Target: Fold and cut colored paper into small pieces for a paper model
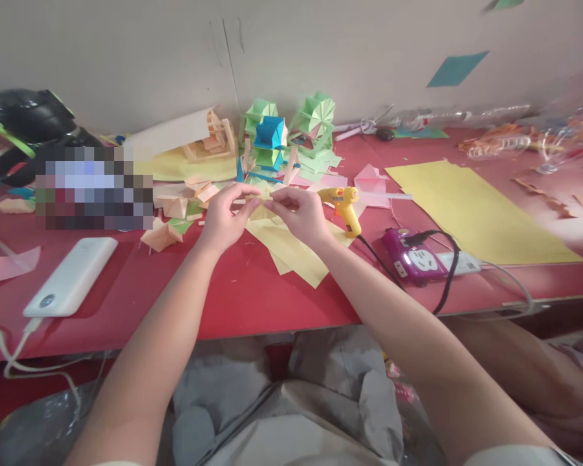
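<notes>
My left hand (pixel 223 217) and my right hand (pixel 301 210) meet over the red table (pixel 252 291), both pinching a small folded yellow paper piece (pixel 261 208) between thumb and fingers. Under the hands lie flat yellow paper sheets (pixel 296 252). Just behind them stands a cluster of folded green and blue paper shapes (pixel 281 136). Peach folded paper pieces (pixel 175 213) lie to the left of my left hand.
A yellow glue gun (pixel 344 204) lies right of my right hand, its cord leading to a purple power strip (pixel 415 255). A large yellow sheet (pixel 475 207) lies at the right. A white power bank (pixel 72 275) rests at the left. A black object (pixel 29 126) sits back left.
</notes>
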Available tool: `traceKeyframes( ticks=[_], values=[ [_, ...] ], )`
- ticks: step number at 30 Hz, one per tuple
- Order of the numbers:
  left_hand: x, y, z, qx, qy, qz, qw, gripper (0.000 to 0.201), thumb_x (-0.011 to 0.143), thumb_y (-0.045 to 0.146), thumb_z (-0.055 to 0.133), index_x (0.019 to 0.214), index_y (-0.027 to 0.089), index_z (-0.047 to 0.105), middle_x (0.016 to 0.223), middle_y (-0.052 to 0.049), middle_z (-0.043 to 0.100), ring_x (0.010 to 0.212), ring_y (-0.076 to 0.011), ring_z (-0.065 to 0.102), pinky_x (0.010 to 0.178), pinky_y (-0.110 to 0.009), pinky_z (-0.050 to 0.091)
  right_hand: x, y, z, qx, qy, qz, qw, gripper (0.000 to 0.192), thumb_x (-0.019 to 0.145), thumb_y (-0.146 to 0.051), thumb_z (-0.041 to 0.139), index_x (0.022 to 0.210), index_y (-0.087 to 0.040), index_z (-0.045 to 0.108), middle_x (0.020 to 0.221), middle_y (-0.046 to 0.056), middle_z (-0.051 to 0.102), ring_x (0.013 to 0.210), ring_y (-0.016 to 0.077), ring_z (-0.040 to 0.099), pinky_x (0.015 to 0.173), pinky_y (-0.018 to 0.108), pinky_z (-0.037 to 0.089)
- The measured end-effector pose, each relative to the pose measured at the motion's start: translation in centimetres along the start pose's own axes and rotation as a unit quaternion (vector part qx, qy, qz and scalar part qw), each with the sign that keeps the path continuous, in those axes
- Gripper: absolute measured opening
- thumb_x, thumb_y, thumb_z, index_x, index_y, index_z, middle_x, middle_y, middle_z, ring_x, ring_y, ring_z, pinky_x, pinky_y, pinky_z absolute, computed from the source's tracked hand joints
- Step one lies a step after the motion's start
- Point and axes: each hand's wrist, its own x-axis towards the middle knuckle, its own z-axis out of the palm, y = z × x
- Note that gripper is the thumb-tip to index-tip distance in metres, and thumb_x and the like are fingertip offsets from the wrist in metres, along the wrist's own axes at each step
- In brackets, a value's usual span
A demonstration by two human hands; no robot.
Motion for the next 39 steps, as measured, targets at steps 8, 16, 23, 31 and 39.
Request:
traceKeyframes(
  ticks=[8,16,23,31,39],
  values=[
    [0.2,0.3,0.0,0.012,0.006,0.008,1.0,0.029,0.089,0.051,0.068,0.089,0.022,0.072,0.1,-0.007,0.07,0.098,-0.0203,0.066,0.069,-0.027,0.055,-0.1,-0.2,0.1,0.006,-0.008,-0.013,1.0,0.04,0.076,-0.059,0.077,0.079,-0.022,0.061,0.079,0.002,0.066,0.073,0.0158,0.062,0.072,0.033,0.054],
    [0.2,0.2,0.0,0.03,-0.007,-0.002,1.0,0.022,0.089,0.042,0.068,0.083,0.021,0.068,0.096,-0.006,0.069,0.095,-0.0207,0.064,0.071,-0.029,0.055,-0.1,-0.3,-0.2,-0.013,-0.039,-0.018,0.999,0.031,0.08,-0.05,0.077,0.093,-0.023,0.068,0.082,0.001,0.061,0.078,0.0161,0.06,0.073,0.032,0.053],
    [0.3,-0.1,-0.1,-0.031,0.01,-0.04,0.999,0.032,0.082,0.05,0.076,0.09,0.02,0.068,0.097,-0.005,0.069,0.084,-0.0163,0.067,0.069,-0.026,0.056,0.3,-0.1,-0.5,-0.044,-0.006,-0.037,0.998,0.022,0.086,-0.044,0.072,0.082,-0.023,0.068,0.088,0.004,0.064,0.082,0.0172,0.06,0.075,0.033,0.054],
    [0.4,-0.4,-0.1,-0.064,0.034,-0.058,0.996,0.021,0.08,0.037,0.079,0.083,0.019,0.068,0.098,-0.006,0.074,0.085,-0.0181,0.071,0.072,-0.029,0.059,0.2,-0.1,-0.5,-0.011,-0.022,-0.054,0.998,0.024,0.085,-0.046,0.073,0.083,-0.022,0.071,0.09,0.005,0.063,0.086,0.0177,0.063,0.076,0.033,0.056],
    [0.6,-0.6,-0.8,-0.075,0.034,-0.057,0.995,0.02,0.079,0.034,0.08,0.081,0.018,0.068,0.098,-0.006,0.076,0.087,-0.0183,0.072,0.076,-0.031,0.06,0.9,0.7,-1.0,0.018,-0.025,0.002,1.0,0.027,0.088,-0.041,0.068,0.106,-0.021,0.072,0.103,0.006,0.071,0.083,0.0166,0.066,0.075,0.032,0.057]
  ],
)
